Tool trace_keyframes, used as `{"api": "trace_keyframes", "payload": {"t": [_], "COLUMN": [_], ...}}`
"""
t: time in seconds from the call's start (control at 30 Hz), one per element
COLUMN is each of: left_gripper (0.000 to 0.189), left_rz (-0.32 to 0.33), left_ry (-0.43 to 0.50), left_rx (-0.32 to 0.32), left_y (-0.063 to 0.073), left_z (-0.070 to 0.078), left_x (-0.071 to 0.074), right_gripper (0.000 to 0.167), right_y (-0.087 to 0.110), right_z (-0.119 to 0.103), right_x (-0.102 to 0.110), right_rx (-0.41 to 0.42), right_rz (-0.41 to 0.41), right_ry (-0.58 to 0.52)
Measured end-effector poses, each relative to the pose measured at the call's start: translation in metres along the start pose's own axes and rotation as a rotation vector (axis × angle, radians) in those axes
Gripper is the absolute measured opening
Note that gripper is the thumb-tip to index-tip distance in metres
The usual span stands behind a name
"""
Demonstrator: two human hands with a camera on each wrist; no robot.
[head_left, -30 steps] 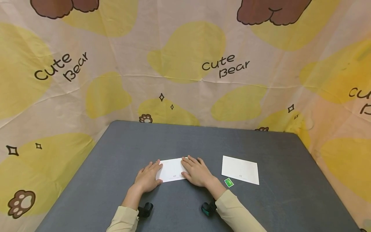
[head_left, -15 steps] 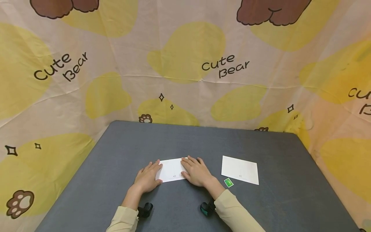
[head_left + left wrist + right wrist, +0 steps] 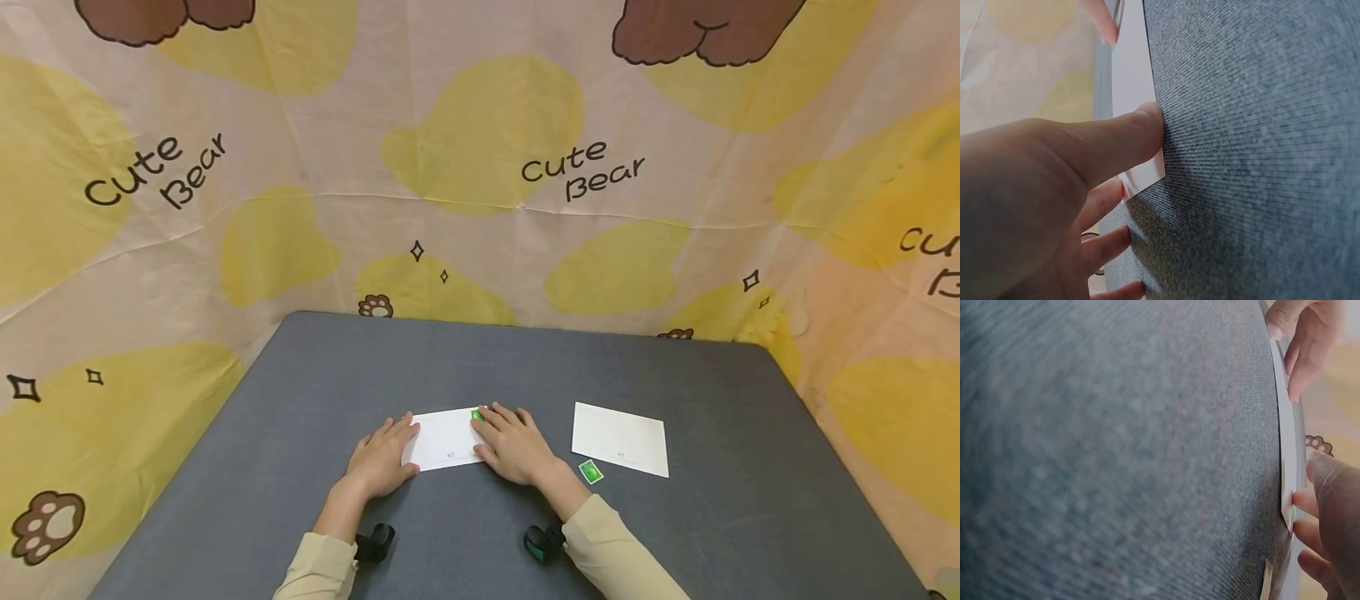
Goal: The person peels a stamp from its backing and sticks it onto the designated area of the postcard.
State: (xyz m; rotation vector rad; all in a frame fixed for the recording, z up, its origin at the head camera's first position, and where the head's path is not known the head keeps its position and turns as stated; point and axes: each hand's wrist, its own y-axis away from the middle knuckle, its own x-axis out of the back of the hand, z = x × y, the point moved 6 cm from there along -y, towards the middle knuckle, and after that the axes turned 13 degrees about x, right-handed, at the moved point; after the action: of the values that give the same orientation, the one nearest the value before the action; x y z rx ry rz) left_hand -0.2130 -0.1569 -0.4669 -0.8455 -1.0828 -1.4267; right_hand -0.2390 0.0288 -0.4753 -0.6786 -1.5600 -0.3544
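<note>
A white card, perhaps a postcard or envelope, lies flat on the table. My left hand rests at its left end; in the left wrist view the thumb presses on the card's near edge, with the other fingers spread beyond. A green stamp shows at the card's far right corner, partly covered by the fingers of my right hand. Those fingers are loosely extended over the card's right end. In the right wrist view the card appears edge-on, and the right thumb is raised off it.
A second white card lies to the right, with another green stamp just below its near left corner. The grey table ends at a patterned cloth backdrop. Black wrist devices sit at both wrists.
My right hand has shifted slightly to the right, uncovering part of the green stamp at the card's corner. The left hand and the other card have stayed put.
</note>
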Motion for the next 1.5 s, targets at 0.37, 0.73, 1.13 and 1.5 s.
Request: {"api": "trace_keyframes", "payload": {"t": [0.37, 0.73, 1.13, 1.5], "left_gripper": [0.063, 0.062, 0.064, 0.063], "left_rz": [0.002, -0.007, -0.005, -0.01], "left_ry": [-0.008, 0.003, 0.007, 0.012], "left_rx": [-0.003, 0.002, 0.002, 0.002], "left_y": [-0.001, 0.0, 0.002, 0.001], "left_z": [-0.001, -0.001, -0.002, -0.001], "left_x": [0.003, 0.003, 0.001, 0.001], "right_gripper": [0.047, 0.045, 0.045, 0.044], "right_y": [-0.001, 0.001, 0.008, 0.009], "right_z": [0.0, 0.002, -0.003, -0.002], "right_x": [0.002, 0.0, 0.006, 0.004], "right_rx": [0.005, -0.017, -0.032, -0.046], "right_rz": [-0.011, -0.003, 0.031, 0.026], "right_ry": [-0.004, -0.048, -0.06, -0.043]}}
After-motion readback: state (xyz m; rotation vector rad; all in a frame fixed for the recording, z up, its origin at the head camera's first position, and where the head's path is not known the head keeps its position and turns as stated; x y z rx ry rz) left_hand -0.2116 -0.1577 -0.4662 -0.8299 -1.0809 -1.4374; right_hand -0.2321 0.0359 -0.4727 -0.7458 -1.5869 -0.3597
